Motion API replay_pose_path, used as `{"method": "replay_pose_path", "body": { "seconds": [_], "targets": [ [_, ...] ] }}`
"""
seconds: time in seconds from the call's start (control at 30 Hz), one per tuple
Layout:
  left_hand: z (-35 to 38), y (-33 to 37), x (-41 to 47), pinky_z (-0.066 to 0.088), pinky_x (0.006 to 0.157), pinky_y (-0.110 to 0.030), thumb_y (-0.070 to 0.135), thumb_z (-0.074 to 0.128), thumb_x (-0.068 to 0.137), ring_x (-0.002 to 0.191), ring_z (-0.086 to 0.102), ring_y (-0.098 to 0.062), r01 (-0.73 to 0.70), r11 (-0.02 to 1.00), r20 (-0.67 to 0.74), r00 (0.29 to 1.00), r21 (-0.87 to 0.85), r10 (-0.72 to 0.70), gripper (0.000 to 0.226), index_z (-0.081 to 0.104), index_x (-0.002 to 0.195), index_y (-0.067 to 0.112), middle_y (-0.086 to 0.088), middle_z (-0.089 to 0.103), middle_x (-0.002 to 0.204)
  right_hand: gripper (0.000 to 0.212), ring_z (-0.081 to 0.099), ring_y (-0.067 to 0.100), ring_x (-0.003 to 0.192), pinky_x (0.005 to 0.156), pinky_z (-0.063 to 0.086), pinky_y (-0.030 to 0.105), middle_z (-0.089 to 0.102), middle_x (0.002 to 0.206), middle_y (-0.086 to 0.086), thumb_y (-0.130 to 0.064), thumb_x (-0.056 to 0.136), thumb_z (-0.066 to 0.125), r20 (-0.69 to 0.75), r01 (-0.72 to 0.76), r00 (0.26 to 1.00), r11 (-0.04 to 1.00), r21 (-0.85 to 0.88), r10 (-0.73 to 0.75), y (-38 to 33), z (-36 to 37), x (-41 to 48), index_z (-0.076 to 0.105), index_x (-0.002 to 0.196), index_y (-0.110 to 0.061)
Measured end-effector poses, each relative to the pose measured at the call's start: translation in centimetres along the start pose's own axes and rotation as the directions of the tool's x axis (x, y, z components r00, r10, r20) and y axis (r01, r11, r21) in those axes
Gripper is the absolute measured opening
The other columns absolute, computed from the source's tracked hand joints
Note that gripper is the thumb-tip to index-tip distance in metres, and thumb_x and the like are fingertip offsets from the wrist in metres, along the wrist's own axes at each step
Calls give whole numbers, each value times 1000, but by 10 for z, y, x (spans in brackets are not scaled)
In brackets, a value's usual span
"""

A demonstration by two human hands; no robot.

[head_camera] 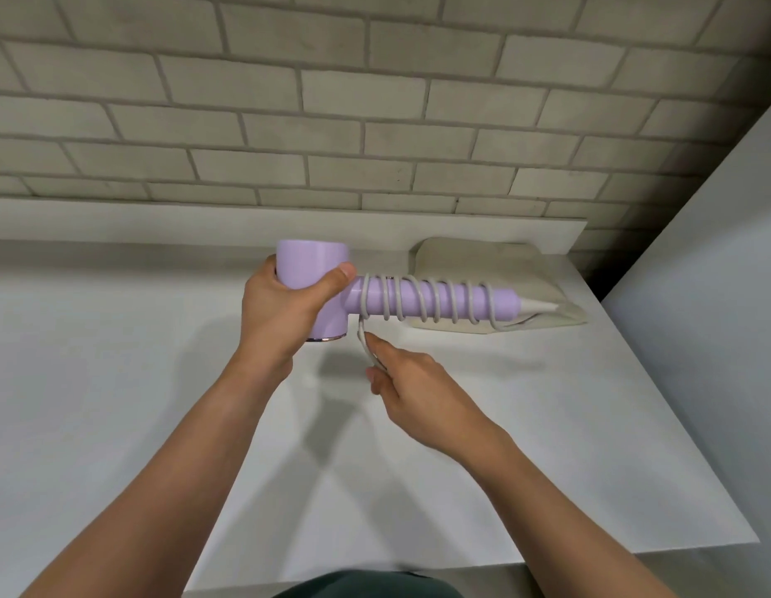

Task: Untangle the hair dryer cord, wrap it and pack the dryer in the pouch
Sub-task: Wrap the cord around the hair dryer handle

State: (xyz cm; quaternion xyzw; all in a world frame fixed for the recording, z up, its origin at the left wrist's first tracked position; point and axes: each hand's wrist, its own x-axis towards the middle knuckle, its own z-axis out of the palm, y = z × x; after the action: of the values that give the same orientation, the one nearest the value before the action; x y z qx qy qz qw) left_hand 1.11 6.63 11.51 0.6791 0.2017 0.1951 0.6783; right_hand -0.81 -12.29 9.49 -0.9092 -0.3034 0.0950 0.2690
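Nearly done with the wrapping, by the look of it. Holding the lilac hair dryer (pixel 312 261) by its head in a curled left hand (pixel 284 304), up off the white surface (pixel 116 381), handle pointing right with the grey cord (pixel 422 302) spiralled along it in fairly even coils. Pinching the loose tail of that cord just below the head with the right hand (pixel 418 390), fingers closed on it. For this bit: keep light tension on the tail, lay the last turn snug beside the one before, then tuck the end under a coil to stop the lot springing loose. Don't yank, no sense kinking the cord near the handle's tip. Hold the left grip firm and pass the tail round rather than spinning the dryer. Beige pouch (pixel 474 261) lying flat on the surface right behind the handle's tip, close to the brick wall (pixel 375 101), so probably an easy reach afterwards. Can't spot the plug anywhere, maybe buried in the right palm, just guessing. Can't find the pouch's opening either. Far side of the coils hidden too, same for any buttons on the handle.
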Motion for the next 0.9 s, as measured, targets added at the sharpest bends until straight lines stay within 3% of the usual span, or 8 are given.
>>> {"method": "replay_pose_path", "body": {
  "seconds": [0.13, 0.23, 0.33, 0.43, 0.53, 0.6, 0.7, 0.9],
  "targets": [
    [-2, -6, 2, 64, 67, -43, 54, 89, 58, 88, 73, -20, -19, 994, -40, 999, 107, 23, 60, 68, 102, 21, 5, 74, 97, 5, 51, 31, 81, 75, 48, 41, 61, 89, 1, -21, 106, 44, 3, 29, 1000, 999, -31, -29, -7, 0, -6, 40, 105, -23],
    [-4, -10, 1, 62, 67, -40, 60, 89, 59, 89, 71, -18, -40, 977, -51, 997, 209, 51, 60, 64, 100, 24, 8, 71, 97, 16, 49, 31, 78, 71, 46, 41, 63, 88, 1, -22, 106, 44, 18, 45, 999, 990, -135, -43, -11, -2, -8, 33, 94, -26],
    [-5, -12, -2, 58, 72, -36, 73, 82, 60, 89, 68, -15, -62, 933, -20, 997, 354, 73, 63, 62, 97, 26, 10, 68, 96, 19, 53, 34, 75, 66, 42, 39, 60, 81, 0, -27, 104, 47, -38, 78, 995, 964, -253, -91, -11, -4, -9, 43, 86, -24],
    [-4, -14, -4, 58, 75, -39, 85, 69, 57, 88, 66, -15, -85, 876, 42, 996, 475, 74, 70, 61, 95, 27, 10, 67, 94, 12, 56, 33, 84, 68, 35, 37, 62, 91, 0, -32, 102, 53, -101, 75, 986, 892, -446, -134, -11, -20, -6, 62, 94, -28],
    [-4, -16, -5, 59, 77, -41, 86, 66, 57, 88, 66, -14, -91, 852, 97, 994, 516, 48, 70, 61, 96, 28, 11, 68, 94, 5, 61, 27, 79, 69, 38, 36, 68, 88, -7, -26, 89, 73, -65, 198, 949, 742, -641, -310, -5, -39, 2, 74, 90, -32],
    [-4, -16, -5, 60, 79, -41, 87, 66, 60, 88, 67, -13, -95, 840, 134, 991, 534, 27, 69, 62, 98, 29, 12, 68, 95, 9, 60, 26, 84, 84, 45, 45, 65, 89, -5, -24, 81, 77, -115, 237, 904, 706, -668, -412, 2, -49, 5, 76, 84, -32],
    [-3, -11, -5, 60, 78, -43, 86, 65, 62, 87, 67, -12, -103, 826, 180, 984, 555, 2, 67, 62, 98, 30, 12, 68, 94, 10, 54, 26, 100, 102, 33, 55, 57, 105, -2, -26, 82, 78, -158, 229, 866, 659, -717, -474, 6, -58, 10, 77, 87, -34],
    [2, -8, -6, 61, 77, -44, 86, 63, 61, 87, 68, -14, -78, 844, 216, 975, 530, -45, 68, 63, 97, 29, 10, 69, 94, 11, 46, 21, 83, 79, 27, 38, 51, 85, -4, -28, 90, 70, -296, 189, 837, 750, -634, -461, 15, -52, 20, 80, 89, -32]
  ]
}}
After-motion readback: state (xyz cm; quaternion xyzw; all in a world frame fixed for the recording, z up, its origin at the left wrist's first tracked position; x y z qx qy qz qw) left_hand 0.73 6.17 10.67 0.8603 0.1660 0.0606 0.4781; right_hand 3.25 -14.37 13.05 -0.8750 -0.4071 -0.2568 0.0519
